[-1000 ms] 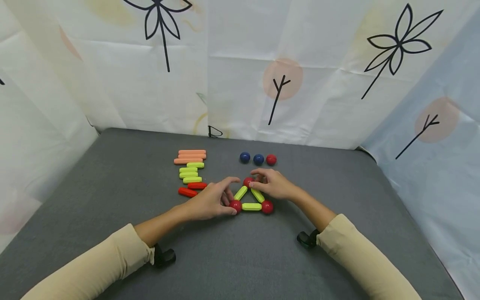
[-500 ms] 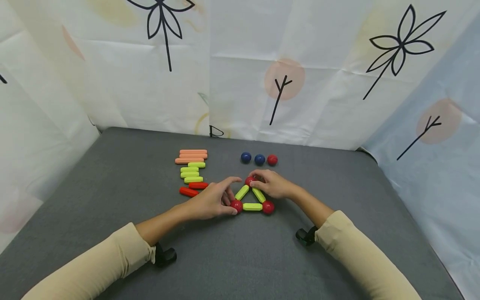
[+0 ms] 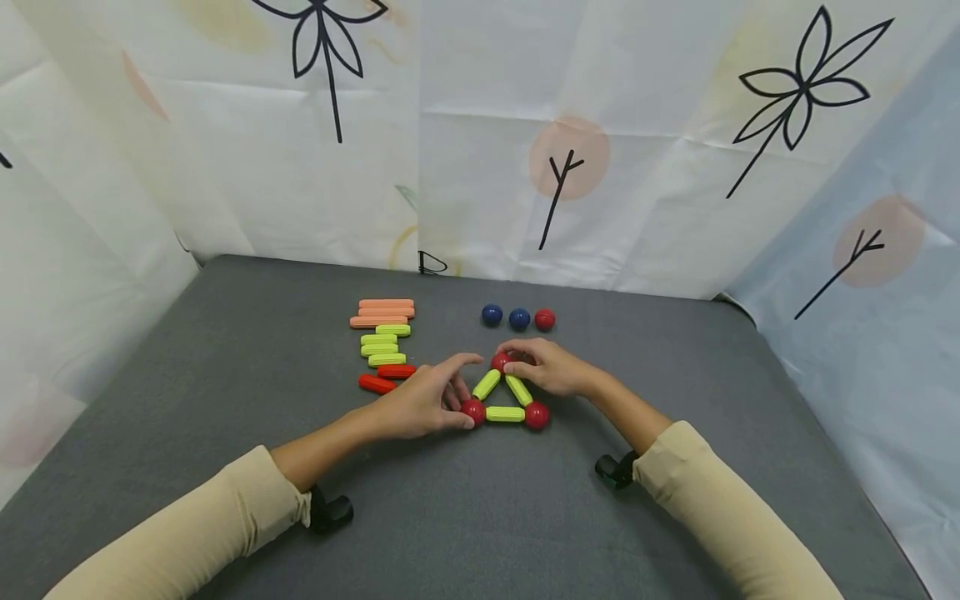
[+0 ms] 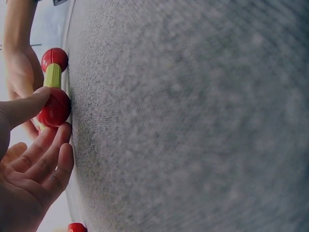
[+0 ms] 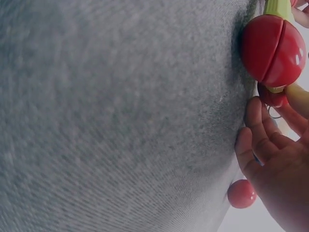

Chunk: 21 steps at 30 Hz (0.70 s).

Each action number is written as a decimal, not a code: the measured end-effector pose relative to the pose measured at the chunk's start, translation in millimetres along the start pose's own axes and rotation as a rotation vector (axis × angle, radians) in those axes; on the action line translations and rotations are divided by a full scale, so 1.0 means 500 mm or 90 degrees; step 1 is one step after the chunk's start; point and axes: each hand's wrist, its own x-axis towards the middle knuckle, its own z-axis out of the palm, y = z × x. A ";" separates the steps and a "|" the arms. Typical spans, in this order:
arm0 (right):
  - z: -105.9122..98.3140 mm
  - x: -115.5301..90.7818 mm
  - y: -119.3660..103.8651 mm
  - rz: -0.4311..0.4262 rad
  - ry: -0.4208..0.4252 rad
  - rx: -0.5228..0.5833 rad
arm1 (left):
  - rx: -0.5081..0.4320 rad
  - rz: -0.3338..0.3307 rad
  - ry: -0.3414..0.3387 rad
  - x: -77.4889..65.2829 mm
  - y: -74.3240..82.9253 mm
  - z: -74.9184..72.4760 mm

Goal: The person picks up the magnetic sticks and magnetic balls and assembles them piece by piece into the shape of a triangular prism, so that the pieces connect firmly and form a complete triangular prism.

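Observation:
Three red balls and three yellow-green sticks form a flat triangle on the grey table. My left hand (image 3: 423, 402) pinches the left corner ball (image 3: 472, 412) between thumb and fingers; the left wrist view shows the thumb on top of that ball (image 4: 57, 110). At the far corner, my right hand (image 3: 553, 368) holds the top ball (image 3: 500, 362), thumb on its near side and fingers behind. Nobody touches the right corner ball (image 3: 536, 415), which joins the front stick (image 3: 505, 414). The right wrist view has this corner ball (image 5: 274, 50) closest, partly covering the top ball.
Behind the triangle, two blue balls (image 3: 492, 315) and a loose red ball (image 3: 544, 320) stand in a row. To the left lie orange sticks (image 3: 386, 312), several yellow-green sticks (image 3: 379, 350) and two red sticks (image 3: 377, 384), close by the left hand. A patterned cloth (image 3: 480, 167) rises behind the table.
The right hand's fingers have drawn in a little around the top ball. The left hand and the rest of the triangle have stayed almost still; the head view shifted slightly.

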 end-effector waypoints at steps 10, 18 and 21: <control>0.003 0.004 -0.001 -0.002 -0.002 -0.008 | -0.012 -0.005 -0.006 -0.003 -0.005 -0.002; 0.006 -0.007 -0.009 0.014 0.034 -0.006 | -0.007 -0.014 0.000 -0.003 -0.006 0.000; 0.005 -0.030 -0.016 0.030 0.059 -0.008 | 0.001 -0.013 0.009 0.000 -0.004 0.004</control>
